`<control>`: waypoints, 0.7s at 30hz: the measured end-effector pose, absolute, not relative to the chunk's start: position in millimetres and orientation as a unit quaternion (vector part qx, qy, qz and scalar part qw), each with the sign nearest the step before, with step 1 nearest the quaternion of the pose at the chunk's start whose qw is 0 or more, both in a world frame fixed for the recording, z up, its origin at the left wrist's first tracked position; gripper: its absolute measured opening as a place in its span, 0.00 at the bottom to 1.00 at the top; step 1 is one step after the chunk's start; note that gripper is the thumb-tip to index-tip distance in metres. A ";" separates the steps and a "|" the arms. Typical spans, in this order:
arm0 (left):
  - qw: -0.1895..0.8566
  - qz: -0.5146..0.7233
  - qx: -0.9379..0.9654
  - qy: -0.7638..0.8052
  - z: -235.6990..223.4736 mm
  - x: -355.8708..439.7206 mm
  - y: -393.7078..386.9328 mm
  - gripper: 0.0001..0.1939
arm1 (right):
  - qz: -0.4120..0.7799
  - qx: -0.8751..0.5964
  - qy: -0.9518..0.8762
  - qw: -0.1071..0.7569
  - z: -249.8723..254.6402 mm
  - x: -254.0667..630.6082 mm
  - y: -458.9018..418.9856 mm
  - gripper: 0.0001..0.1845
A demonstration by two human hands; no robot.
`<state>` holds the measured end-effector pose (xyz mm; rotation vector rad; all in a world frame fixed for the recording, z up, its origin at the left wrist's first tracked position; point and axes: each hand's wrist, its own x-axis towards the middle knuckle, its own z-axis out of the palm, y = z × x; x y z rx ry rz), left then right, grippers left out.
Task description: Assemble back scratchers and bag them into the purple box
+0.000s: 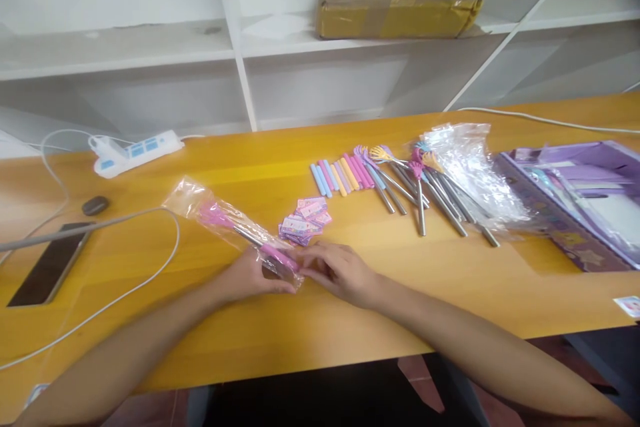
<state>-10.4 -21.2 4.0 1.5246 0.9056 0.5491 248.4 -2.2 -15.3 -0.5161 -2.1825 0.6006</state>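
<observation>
Pink hand-shaped scratcher with a metal rod (249, 236) lies inside a clear plastic sleeve (186, 195) above the wooden table (210, 340). The left hand (249, 275) grips the sleeve's lower end and the right hand (340, 272) pinches its edge; a light, flat pinch should avoid creasing the film.

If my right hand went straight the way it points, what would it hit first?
Your right hand would first meet the bagged pink handle, then probably your left hand; depth is unclear.
</observation>
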 end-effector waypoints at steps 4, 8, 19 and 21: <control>0.580 0.267 0.661 0.394 5.3 -3.4 -23.5 0.14 | 0.263 -0.214 -0.846 0.412 -15.5 246.2 -5.6 0.18; 0.587 0.296 0.635 0.406 0.7 4.5 -28.7 0.17 | 0.277 -0.221 -0.839 0.413 -15.7 243.9 -9.0 0.21; 0.576 0.250 0.617 0.474 -1.2 0.7 -30.9 0.18 | 0.295 -0.254 -0.835 0.389 -19.2 251.1 -8.9 0.22; 0.583 0.237 0.619 0.470 -0.7 -3.5 -28.2 0.18 | 0.297 -0.271 -0.832 0.382 -16.7 255.6 -6.6 0.23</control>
